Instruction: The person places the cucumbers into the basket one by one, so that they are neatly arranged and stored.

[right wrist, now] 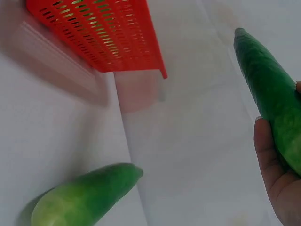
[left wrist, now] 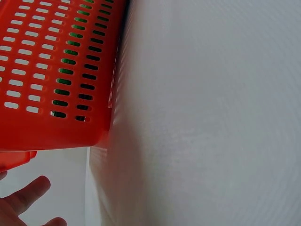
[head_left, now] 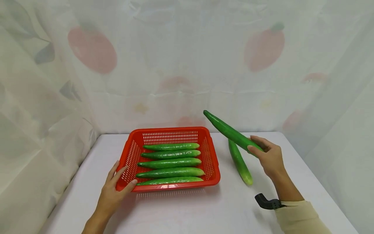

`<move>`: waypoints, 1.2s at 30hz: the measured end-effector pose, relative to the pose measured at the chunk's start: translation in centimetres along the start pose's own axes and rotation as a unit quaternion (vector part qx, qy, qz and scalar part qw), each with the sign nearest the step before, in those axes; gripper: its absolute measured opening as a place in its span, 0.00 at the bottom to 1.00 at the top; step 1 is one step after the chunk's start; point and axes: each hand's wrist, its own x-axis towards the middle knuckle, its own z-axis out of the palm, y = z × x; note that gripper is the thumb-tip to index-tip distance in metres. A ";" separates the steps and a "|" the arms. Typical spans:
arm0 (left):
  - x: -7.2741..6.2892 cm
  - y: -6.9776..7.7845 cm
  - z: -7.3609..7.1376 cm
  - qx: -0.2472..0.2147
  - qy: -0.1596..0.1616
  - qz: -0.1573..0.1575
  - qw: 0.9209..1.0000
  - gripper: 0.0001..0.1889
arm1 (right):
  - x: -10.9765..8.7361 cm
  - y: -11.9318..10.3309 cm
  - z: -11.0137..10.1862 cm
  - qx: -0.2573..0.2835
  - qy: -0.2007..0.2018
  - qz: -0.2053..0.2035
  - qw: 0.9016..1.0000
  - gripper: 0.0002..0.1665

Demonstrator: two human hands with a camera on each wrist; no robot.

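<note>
My right hand (head_left: pixel 270 157) grips a long green cucumber (head_left: pixel 229 131) near one end, raised and slanting up toward the back left. Below it, another cucumber (head_left: pixel 240 162) lies on the table, also seen as a paler-ended cucumber (right wrist: pixel 89 195) in the right wrist view. A red plastic basket (head_left: pixel 214 169) holds several cucumbers laid side by side, their pale ends to the right. At the basket's left front corner, my left hand (head_left: pixel 112 191) rests with fingers spread along the rim. The left wrist view shows the perforated basket wall (left wrist: pixel 51 127) with spread fingers (left wrist: pixel 30 193) below it.
A white table (head_left: pixel 181 214) lies under everything. Pale curtains (head_left: pixel 181 65) printed with faded fruit enclose the back and both sides. A black band (head_left: pixel 268 203) sits on the right wrist beside a beige sleeve (head_left: pixel 301 217).
</note>
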 end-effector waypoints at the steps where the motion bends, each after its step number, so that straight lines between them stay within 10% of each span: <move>1: 0.0 0.0 0.0 0.000 0.000 0.000 1.000 0.34 | 0.2 -0.2 0.1 0.008 -0.004 -0.004 1.000 0.27; 36: 0.0 0.3 -0.1 -0.003 -0.002 0.000 1.000 0.35 | 7.5 -2.5 10.9 0.091 -0.179 -0.027 0.979 0.24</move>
